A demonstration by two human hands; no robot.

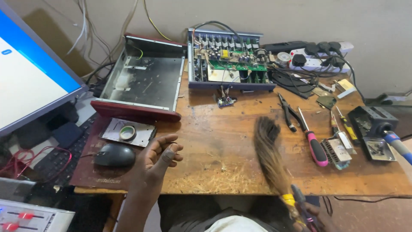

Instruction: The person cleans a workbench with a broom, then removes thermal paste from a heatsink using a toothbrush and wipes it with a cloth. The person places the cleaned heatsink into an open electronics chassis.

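Observation:
My right hand (310, 215) at the bottom edge grips the handle of a small brush (268, 150) with long dark bristles that blur across the wooden workbench (214, 129). Fine pale debris (214, 178) lies on the wood near the front edge, left of the bristles. My left hand (158, 160) hovers over the bench's front left part, fingers loosely curled and holding nothing, right beside a black computer mouse (114, 155).
An open amplifier chassis with circuit boards (227, 64) and an empty metal case (143, 77) stand at the back. Pliers (288, 112), screwdrivers (313, 144), a soldering iron stand (373, 129) and power strips (313, 58) fill the right. A monitor (30, 81) and keyboard (64, 150) sit left.

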